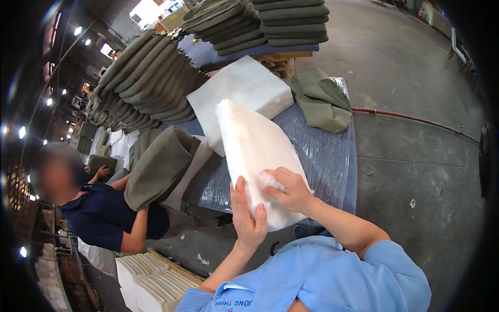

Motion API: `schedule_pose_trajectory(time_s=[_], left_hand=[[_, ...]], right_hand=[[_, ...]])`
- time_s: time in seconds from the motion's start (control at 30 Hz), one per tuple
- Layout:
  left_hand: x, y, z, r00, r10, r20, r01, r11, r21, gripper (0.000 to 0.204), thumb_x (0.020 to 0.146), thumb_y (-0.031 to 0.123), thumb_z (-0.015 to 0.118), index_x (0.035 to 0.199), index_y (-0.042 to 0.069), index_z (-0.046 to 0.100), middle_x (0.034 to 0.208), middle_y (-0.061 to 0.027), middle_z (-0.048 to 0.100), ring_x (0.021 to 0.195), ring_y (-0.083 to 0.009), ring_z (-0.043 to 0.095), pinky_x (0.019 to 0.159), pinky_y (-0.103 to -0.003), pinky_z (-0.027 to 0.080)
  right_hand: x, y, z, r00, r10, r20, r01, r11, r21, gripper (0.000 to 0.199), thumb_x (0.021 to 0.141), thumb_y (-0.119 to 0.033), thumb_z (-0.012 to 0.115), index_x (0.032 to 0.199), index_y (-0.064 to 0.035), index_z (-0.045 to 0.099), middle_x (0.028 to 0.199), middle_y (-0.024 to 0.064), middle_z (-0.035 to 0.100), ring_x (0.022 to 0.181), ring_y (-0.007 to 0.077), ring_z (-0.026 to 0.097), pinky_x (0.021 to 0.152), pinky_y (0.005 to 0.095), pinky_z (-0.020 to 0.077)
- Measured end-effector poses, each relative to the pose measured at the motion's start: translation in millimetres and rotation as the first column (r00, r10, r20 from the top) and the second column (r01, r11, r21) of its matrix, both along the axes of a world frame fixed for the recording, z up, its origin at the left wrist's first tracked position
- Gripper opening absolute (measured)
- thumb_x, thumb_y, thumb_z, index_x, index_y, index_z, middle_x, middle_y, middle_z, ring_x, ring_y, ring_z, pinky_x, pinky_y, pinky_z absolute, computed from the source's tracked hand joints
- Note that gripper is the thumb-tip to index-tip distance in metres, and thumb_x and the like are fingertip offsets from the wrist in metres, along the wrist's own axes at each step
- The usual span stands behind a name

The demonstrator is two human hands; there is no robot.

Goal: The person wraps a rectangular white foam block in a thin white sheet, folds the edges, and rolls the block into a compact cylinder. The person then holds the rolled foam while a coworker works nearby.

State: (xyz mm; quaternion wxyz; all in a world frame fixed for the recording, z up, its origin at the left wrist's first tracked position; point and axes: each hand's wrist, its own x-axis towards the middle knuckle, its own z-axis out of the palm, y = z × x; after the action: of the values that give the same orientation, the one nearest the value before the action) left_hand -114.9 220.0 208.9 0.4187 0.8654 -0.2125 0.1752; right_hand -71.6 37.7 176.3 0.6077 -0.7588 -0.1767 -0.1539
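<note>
A thick white cushion insert (257, 138) is tilted up in front of me, its lower end close to my body. My left hand (249, 221) grips its lower left edge, fingers along the side and thumb on the face. Over the lower right part of the face, my right hand (292, 191) is closed on a tuft of white wadding (271, 181) and presses against the insert. Behind lies a second white cushion insert (244, 80), flat on the plastic-covered table (330, 161). A crumpled olive-green fabric cover (322, 104) rests at the table's right corner.
Olive-green cushions (150, 78) are stacked high at the far left, with more piles (291, 21) behind the table. At left, a person (104, 218) holds an olive-green cover (158, 166). Stacked white foam pieces (150, 283) stand lower left. A red hose (384, 112) crosses the floor.
</note>
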Motion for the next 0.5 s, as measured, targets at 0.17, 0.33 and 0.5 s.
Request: schedule_pose_trajectory(time_s=[0.17,0.33,0.5], left_hand=[[2,-5,5,0.999,-0.035,0.010,0.034,0.998,0.059,0.071,0.095,0.013,0.055,0.158,-0.012,0.032,0.163,-0.0301,0.038,0.155,-0.0443,0.032,0.128,-0.051,0.020],[4,0,5,0.996,-0.074,0.059,0.068,0.992,0.107,0.070,0.095,0.013,0.055,0.157,-0.013,0.034,0.162,-0.0304,0.040,0.156,-0.0458,0.030,0.129,-0.055,0.016],[6,1,9,0.994,-0.064,0.085,0.055,0.992,0.111,0.071,0.090,0.012,0.061,0.154,-0.013,0.042,0.159,-0.0310,0.044,0.151,-0.0465,0.038,0.129,-0.059,0.015]], right_hand=[[12,5,-14,0.999,0.038,0.039,-0.039,0.999,0.025,0.024,0.088,-0.006,0.071,0.111,-0.0011,0.070,0.093,0.0147,0.069,0.084,0.0295,0.068,0.075,0.0374,0.0532],[17,-3,-44,0.986,-0.064,-0.153,0.066,0.998,0.012,0.018,0.090,-0.008,0.068,0.107,-0.0033,0.067,0.092,0.0157,0.069,0.082,0.0276,0.068,0.074,0.0364,0.0526],[31,-21,-69,0.811,-0.295,-0.505,0.308,0.949,-0.060,0.017,0.094,-0.011,0.066,0.110,-0.0046,0.066,0.090,0.0164,0.072,0.083,0.0282,0.069,0.076,0.0361,0.0526]])
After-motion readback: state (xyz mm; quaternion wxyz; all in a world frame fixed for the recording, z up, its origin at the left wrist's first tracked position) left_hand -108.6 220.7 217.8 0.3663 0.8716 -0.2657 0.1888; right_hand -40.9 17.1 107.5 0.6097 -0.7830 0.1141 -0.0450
